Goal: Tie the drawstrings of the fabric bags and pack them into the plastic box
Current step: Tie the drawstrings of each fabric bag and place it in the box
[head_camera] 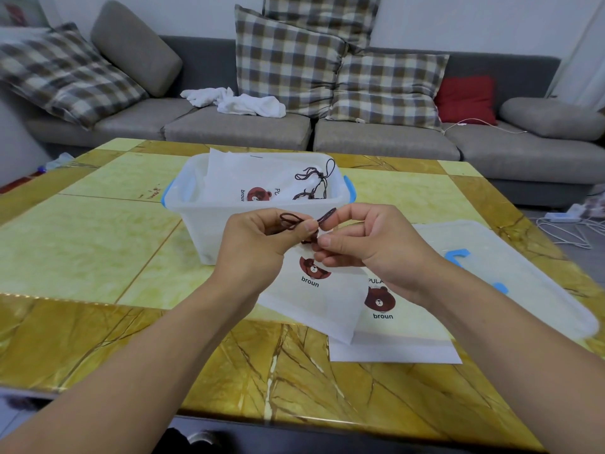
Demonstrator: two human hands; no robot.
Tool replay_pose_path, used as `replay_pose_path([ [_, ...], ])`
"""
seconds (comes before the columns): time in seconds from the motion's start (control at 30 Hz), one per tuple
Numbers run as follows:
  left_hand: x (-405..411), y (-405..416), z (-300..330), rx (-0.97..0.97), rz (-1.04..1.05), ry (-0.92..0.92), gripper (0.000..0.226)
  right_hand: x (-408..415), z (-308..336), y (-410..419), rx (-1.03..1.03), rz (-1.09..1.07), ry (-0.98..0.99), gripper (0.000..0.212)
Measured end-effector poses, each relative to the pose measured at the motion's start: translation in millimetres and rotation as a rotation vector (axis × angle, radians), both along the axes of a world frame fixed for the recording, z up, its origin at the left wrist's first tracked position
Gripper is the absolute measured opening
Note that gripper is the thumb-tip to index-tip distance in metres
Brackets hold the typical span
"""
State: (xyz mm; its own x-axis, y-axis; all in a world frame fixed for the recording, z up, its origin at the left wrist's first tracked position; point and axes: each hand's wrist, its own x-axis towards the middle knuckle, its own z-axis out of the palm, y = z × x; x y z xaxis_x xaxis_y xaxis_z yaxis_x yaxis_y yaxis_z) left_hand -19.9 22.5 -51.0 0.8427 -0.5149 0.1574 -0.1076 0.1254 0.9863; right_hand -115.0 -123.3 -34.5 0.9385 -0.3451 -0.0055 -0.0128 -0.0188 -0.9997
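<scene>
A white fabric bag [311,299] with a brown bear print hangs lifted above the table in front of the plastic box [196,221]. My left hand [258,244] pinches one loop of its dark brown drawstring [291,219]. My right hand [366,247] pinches the other loop, and the two hands meet at the knot. A second bear bag [393,335] lies flat on the table under the first. Inside the translucent box with blue handles lie white bags [262,178] with tied dark strings.
The box's translucent lid [510,273] with blue clips lies on the table at the right. The yellow marbled table [98,240] stretches left. Behind it stands a grey sofa [235,126] with checked cushions and white cloths. Cables lie on the floor at right.
</scene>
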Motion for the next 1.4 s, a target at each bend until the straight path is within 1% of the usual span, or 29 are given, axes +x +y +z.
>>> replay_pose_path([
  [0.07, -2.1, -0.5, 0.0, -0.01, 0.003, 0.0, 0.006, 0.5, -1.8, 4.6, -0.018, -0.007, -0.004, 0.019],
  [0.2, -2.3, -0.1, 2.4, -0.013, 0.016, -0.024, 0.006, 2.6, -5.3, 11.3, -0.085, -0.061, -0.037, 0.021],
  [0.23, -1.6, 0.5, 3.0, -0.011, 0.015, -0.033, 0.006, 3.2, -5.3, 11.7, -0.115, -0.066, -0.047, 0.021],
  [0.3, -0.6, 1.9, 3.4, -0.005, 0.022, -0.067, 0.005, 3.5, -5.0, 11.7, -0.183, -0.049, -0.059, 0.015],
  [0.37, -0.4, 3.2, 2.9, 0.01, 0.049, -0.149, 0.007, 3.4, -5.1, 11.4, -0.227, -0.028, -0.058, 0.007],
  [0.47, -1.0, 4.0, 1.9, 0.039, 0.088, -0.319, 0.016, 3.8, -5.9, 9.4, -0.254, -0.037, -0.05, 0.007],
  [0.53, -2.7, 3.7, 1.7, 0.042, 0.095, -0.385, 0.025, 3.8, -5.7, 8.1, -0.268, -0.042, -0.051, 0.007],
  [0.63, -5.5, 2.5, 2.0, 0.039, 0.09, -0.409, 0.03, 3.6, -5.9, 8.9, -0.298, -0.036, -0.084, 0.011],
  [0.7, -6.1, 1.3, 3.6, 0.036, 0.086, -0.399, 0.026, 4.0, -6.0, 9.3, -0.349, -0.046, -0.124, 0.011],
  [0.77, -4.4, 0.7, 5.9, 0.012, 0.077, -0.351, 0.017, 4.3, -5.4, 8.7, -0.437, -0.066, -0.159, 0.011],
  [0.83, -2.5, 1.1, 7.2, 0.012, 0.079, -0.34, 0.014, 4.9, -5.7, 9.1, -0.529, -0.087, -0.177, 0.015],
  [0.87, -1.9, 1.1, 7.3, 0.02, 0.077, -0.348, 0.013, 5.3, -6.3, 9.7, -0.541, -0.1, -0.176, 0.017],
  [1.0, -4.0, 0.5, 6.1, -0.002, 0.078, -0.339, 0.009, 6.9, -6.7, 13.0, -0.456, -0.107, -0.175, 0.014],
  [1.1, -4.5, 0.6, 6.1, -0.001, 0.098, -0.35, 0.013, 6.4, -4.9, 16.9, -0.39, -0.105, -0.149, 0.013],
  [1.13, -4.9, 0.2, 6.4, 0.002, 0.107, -0.354, 0.015, 5.7, -4.4, 18.4, -0.337, -0.107, -0.123, 0.011],
  [1.2, -6.5, 0.3, 7.3, 0.001, 0.127, -0.355, 0.017, 4.5, -3.1, 24.0, -0.16, -0.077, -0.05, 0.004],
  [1.23, -7.5, 0.0, 7.9, -0.003, 0.134, -0.35, 0.017, 3.6, -2.2, 26.5, -0.102, -0.074, -0.025, 0.006],
  [1.33, -9.4, -1.1, 9.2, -0.003, 0.134, -0.328, 0.018, 2.8, -0.4, 28.6, -0.096, -0.157, -0.026, 0.014],
  [1.4, -8.7, -1.5, 9.4, 0.007, 0.134, -0.33, 0.019, 5.2, -0.8, 28.2, -0.102, -0.216, -0.039, 0.015],
])
